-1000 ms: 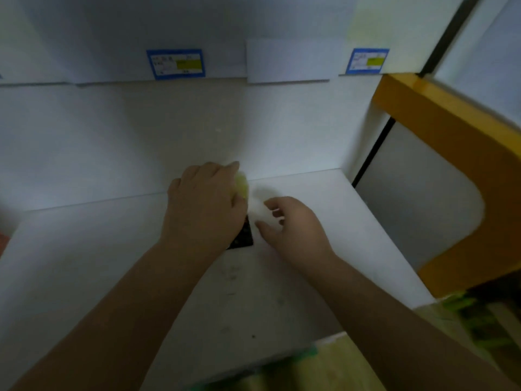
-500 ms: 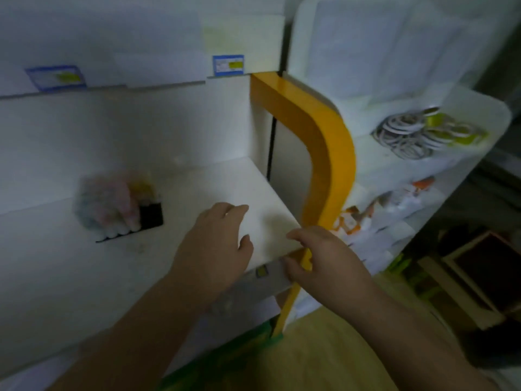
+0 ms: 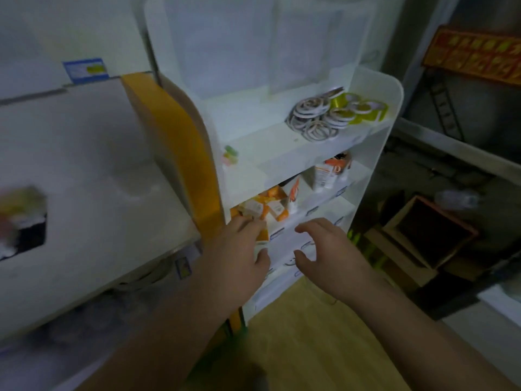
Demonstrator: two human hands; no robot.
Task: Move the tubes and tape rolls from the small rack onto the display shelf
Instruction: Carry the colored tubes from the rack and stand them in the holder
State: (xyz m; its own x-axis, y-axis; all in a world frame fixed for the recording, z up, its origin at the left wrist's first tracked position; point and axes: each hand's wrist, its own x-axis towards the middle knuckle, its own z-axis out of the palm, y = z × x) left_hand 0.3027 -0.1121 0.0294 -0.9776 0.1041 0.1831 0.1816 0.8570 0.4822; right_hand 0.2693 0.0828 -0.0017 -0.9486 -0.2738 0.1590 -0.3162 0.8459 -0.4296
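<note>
A small white rack (image 3: 375, 153) stands right of the display shelf (image 3: 93, 176). Its upper tier holds a pile of white and yellow-green tape rolls (image 3: 335, 114). The tier below carries white and orange tubes (image 3: 328, 173), and lower left sit several orange and white boxed tubes (image 3: 267, 207). My left hand (image 3: 239, 249) hovers at the lower tier's front beside those boxes, fingers relaxed and holding nothing. My right hand (image 3: 324, 249) is spread in front of the rack's lower front edge, fingers loosely curved, empty. A blurred packet with a black base (image 3: 22, 218) lies on the display shelf at far left.
An orange-yellow side panel (image 3: 180, 153) divides the display shelf from the rack. A blue price label (image 3: 86, 69) hangs above the shelf. A small green and pink item (image 3: 230, 155) sits at the rack's left. Wooden boxes (image 3: 428, 232) crowd the floor at right.
Both hands left the packet on the display shelf and swung right to the small rack's lower tier. The view turned right, bringing the rack into the centre.
</note>
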